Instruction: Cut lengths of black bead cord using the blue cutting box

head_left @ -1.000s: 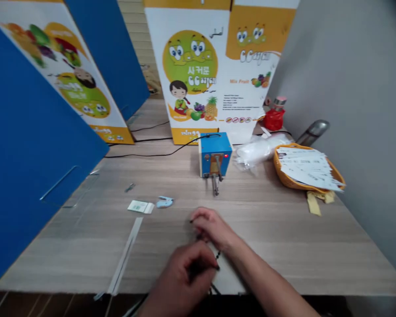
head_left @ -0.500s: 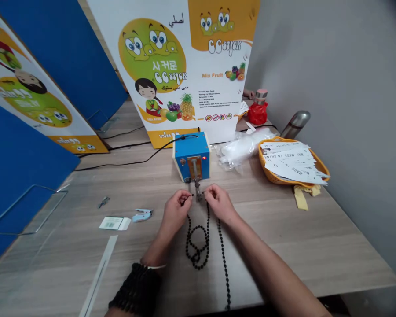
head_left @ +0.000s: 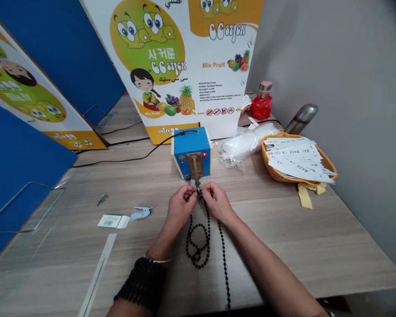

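My left hand (head_left: 180, 207) and my right hand (head_left: 216, 203) pinch the two ends of a black bead string (head_left: 198, 240) together at the metal tip (head_left: 197, 182) that sticks out of a small blue machine (head_left: 191, 152). A red light glows on the machine's front. The rest of the beads lies looped on the wooden table (head_left: 284, 237) between my forearms, and one strand trails off the front edge. Many black bead strands are wound round my left wrist (head_left: 141, 281).
An orange basket (head_left: 277, 174) with white "MADE IN CHINA" labels stands at the right, clear plastic bags (head_left: 244, 143) beside it. A blue clip tool (head_left: 141, 213), a small label card (head_left: 114, 221) and a white strip (head_left: 97, 275) lie left. Printed cardboard boxes (head_left: 185, 66) stand behind, blue panels at left.
The view has swung up from the table's front edge. Both hands moved forward from near the edge to the machine's tip, bringing the bead string's ends together there.
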{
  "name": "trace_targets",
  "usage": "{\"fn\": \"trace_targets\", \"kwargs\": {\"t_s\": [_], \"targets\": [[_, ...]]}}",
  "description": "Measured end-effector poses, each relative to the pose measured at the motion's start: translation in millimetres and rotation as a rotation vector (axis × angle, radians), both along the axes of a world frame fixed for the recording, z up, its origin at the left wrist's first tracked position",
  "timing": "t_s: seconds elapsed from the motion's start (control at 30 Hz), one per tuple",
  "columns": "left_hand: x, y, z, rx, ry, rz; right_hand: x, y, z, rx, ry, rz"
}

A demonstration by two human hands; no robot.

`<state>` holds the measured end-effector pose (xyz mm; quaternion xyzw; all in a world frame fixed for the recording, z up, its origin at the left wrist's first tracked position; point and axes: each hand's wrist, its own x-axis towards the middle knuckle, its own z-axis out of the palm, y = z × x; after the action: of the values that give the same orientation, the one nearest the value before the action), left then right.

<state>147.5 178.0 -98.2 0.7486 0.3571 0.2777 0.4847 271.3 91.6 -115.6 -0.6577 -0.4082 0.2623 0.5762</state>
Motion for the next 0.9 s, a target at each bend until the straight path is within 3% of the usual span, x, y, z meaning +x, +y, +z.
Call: {"fn": "trace_targets", "kwargs": {"t_s": [0.43,0.9], "targets": [[-1,-3,0.3,0.024,-0.004,-0.014,-2,1,0.9,0.0,0.021,0.016],[-5,-14,2.3,-0.071,0.002,0.003,-11,-8,-4.9,-0.018,0.104,0.002]]}}
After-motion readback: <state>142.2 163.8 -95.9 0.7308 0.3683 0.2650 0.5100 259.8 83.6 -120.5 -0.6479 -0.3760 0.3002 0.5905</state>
